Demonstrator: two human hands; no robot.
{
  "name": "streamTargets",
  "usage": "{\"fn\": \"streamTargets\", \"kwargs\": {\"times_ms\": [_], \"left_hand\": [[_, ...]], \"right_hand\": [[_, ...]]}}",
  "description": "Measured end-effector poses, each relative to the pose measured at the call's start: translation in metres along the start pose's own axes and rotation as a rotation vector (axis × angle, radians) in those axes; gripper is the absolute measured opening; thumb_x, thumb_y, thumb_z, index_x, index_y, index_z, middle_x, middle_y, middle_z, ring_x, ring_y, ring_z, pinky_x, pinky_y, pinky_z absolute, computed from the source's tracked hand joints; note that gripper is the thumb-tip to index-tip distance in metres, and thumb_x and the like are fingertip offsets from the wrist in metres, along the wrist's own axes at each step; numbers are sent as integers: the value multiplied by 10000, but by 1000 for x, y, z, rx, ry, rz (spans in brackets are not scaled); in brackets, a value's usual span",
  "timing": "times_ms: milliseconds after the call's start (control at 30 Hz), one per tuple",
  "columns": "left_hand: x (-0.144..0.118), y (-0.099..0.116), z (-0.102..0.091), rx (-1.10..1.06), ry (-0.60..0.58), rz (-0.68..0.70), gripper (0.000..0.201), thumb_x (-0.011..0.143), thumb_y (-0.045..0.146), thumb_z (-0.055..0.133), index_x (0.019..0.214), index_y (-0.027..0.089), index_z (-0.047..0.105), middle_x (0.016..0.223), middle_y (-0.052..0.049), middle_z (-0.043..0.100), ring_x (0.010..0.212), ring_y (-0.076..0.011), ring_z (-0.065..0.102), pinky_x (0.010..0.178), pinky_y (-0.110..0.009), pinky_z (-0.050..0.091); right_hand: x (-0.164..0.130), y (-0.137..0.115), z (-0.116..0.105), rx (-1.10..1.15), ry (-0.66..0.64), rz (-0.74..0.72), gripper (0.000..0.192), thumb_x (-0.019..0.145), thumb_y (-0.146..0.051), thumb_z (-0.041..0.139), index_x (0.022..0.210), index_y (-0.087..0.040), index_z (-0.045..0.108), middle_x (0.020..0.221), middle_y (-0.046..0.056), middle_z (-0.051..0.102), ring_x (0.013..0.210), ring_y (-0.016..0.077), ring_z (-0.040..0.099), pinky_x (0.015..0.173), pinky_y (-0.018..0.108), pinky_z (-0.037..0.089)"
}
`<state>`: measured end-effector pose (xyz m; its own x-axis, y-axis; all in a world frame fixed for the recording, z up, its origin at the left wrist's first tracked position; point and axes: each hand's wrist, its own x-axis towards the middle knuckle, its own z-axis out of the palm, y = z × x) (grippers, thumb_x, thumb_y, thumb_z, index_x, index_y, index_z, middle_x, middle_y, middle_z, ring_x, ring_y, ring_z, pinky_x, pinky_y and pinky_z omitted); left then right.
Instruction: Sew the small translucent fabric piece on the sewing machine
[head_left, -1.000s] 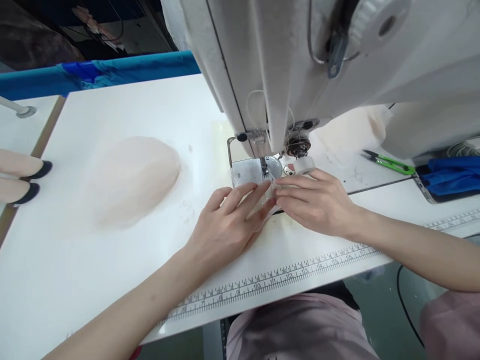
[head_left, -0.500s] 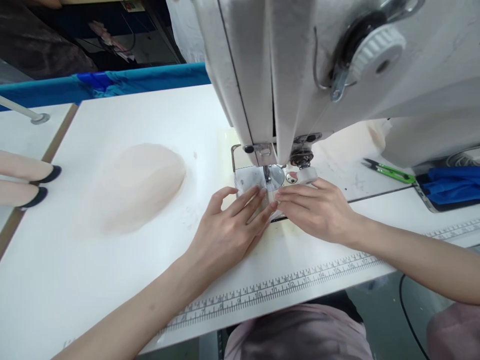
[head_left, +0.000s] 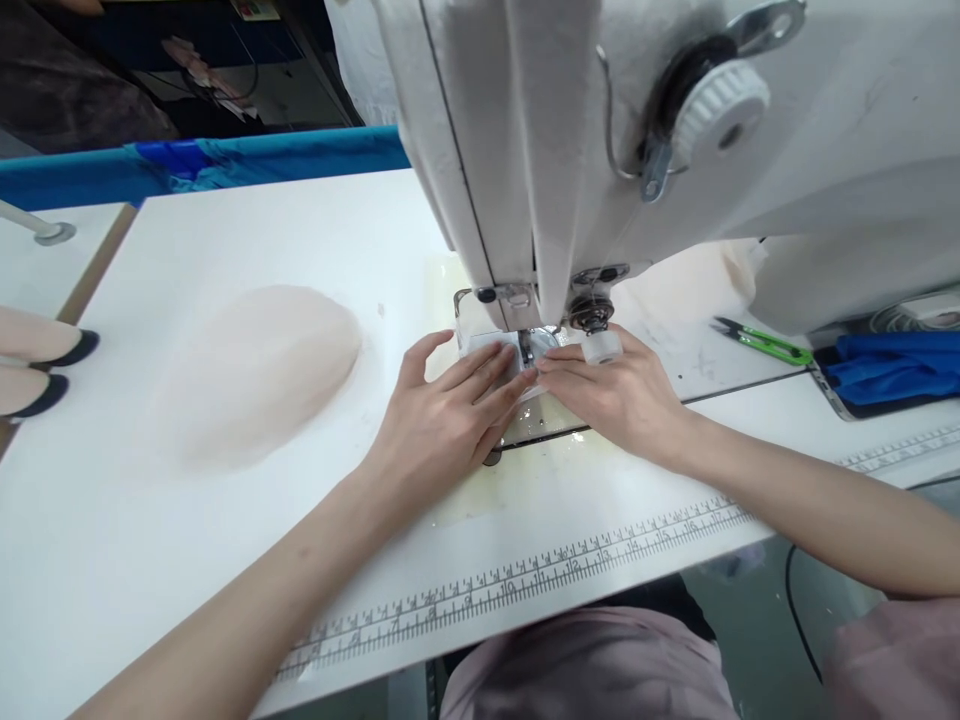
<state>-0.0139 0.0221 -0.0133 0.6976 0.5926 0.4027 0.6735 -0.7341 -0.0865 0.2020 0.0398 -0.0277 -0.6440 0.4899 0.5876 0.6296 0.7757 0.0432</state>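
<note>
A thin, pale, see-through piece of fabric [head_left: 531, 386] lies under the presser foot [head_left: 526, 347] of the white sewing machine [head_left: 495, 150]. My left hand [head_left: 450, 405] rests flat just left of the foot, fingers spread, tips on the fabric. On the right, my right hand [head_left: 619, 390] has its fingers stretched out close together, their tips at the fabric beside the foot; its thumb is mostly hidden. The metal needle plate [head_left: 541, 425] shows in front of the fingertips. Much of the fabric is covered by my hands.
Sheer beige pieces [head_left: 277, 370] lie on the white table at left. Green thread snips [head_left: 765, 342] and a tray with blue cloth [head_left: 885, 365] sit at right. A printed ruler [head_left: 510, 590] runs along the front edge. Two beige rods with black ends [head_left: 56, 350] stand at far left.
Both hands have moved slightly away from me, toward the presser foot, with the fabric. More of the needle plate's front edge shows now. The whole view has shifted a little.
</note>
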Motion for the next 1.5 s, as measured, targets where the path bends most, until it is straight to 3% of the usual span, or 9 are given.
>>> {"fn": "streamTargets", "kwargs": {"times_ms": [300, 867, 1100, 1300, 1500], "left_hand": [[-5, 19, -8, 49, 23, 24, 337, 913, 119, 502, 1237, 176, 571, 1213, -94, 659, 1128, -251, 626, 1014, -501, 376], [-7, 15, -7, -4, 26, 18, 303, 912, 117, 500, 1196, 143, 602, 1178, -118, 669, 1091, -237, 650, 1037, -529, 392], [-5, 13, -4, -26, 31, 1, 314, 913, 122, 496, 1205, 156, 607, 1175, -111, 673, 1096, -243, 647, 1046, -540, 387], [-4, 11, -2, -4, 48, 4, 300, 912, 115, 492, 1186, 131, 615, 1166, -123, 676, 1089, -242, 651, 1043, -538, 390], [-2, 10, 0, -19, 58, 1, 297, 911, 111, 489, 1175, 121, 623, 1156, -129, 680, 1090, -254, 650, 1045, -552, 384]], "right_hand": [[-4, -1, -6, -30, -43, -50, 273, 903, -58, 474, 1035, -162, 689, 1031, 20, 738, 975, 154, 662, 1031, 385, 411], [-5, -3, -7, -134, -57, -74, 293, 915, -70, 450, 1032, -168, 700, 1042, 12, 734, 1010, 171, 632, 1097, 404, 356], [-5, -1, -6, -85, -108, -62, 330, 891, -28, 452, 1084, -168, 680, 1079, 31, 723, 1059, 195, 632, 1034, 451, 418], [-3, -2, -9, -114, -134, -51, 321, 901, -31, 443, 1108, -117, 673, 1106, 54, 713, 1019, 194, 635, 1097, 439, 376], [-1, -2, -7, -79, -132, -20, 319, 891, -35, 449, 1060, -149, 695, 1034, 60, 733, 1039, 215, 644, 1073, 475, 405]]}}
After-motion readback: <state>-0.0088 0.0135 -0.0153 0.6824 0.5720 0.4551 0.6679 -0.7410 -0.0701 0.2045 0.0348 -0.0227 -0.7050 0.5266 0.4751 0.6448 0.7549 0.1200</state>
